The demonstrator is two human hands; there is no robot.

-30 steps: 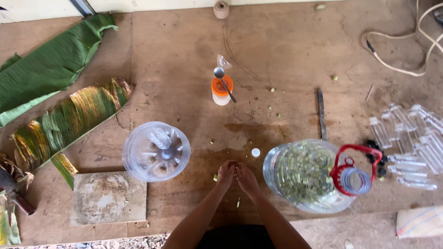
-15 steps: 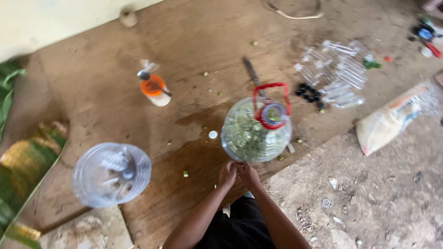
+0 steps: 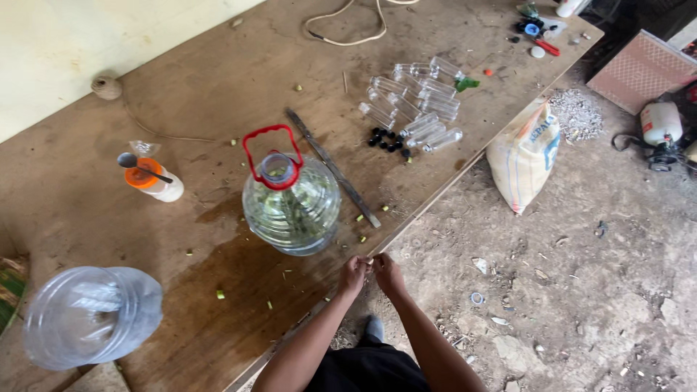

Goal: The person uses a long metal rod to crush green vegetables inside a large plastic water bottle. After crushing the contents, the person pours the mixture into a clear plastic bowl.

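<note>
Bare dirt floor littered with scraps, pale wall at top left. Big brown plywood counter runs diagonally across the view, dark wet patch near its front edge.

Woven white sack with blue print leans against the counter edge on the floor. Clear empty plastic jug lies at the counter's lower left. Large clear plastic water bottle with red carry handle stands upright mid-counter, green leafy bits inside; it sits just beyond the hands. Long dark metal strip lies just right of that bottle. Cluster of small clear plastic vials lies on its side further back, small black caps heaped beside it. White cup with orange lid and a spoon across it stands left of the bottle. Ball of twine near the wall. White cord coils at the far end. Green chopped bits scattered over the wood.

Left hand and right hand meet at the counter's front edge, fingertips pinched together, touching each other. What they pinch is too small to make out; cannot tell if anything is held. Both forearms come up from bottom centre.
</note>
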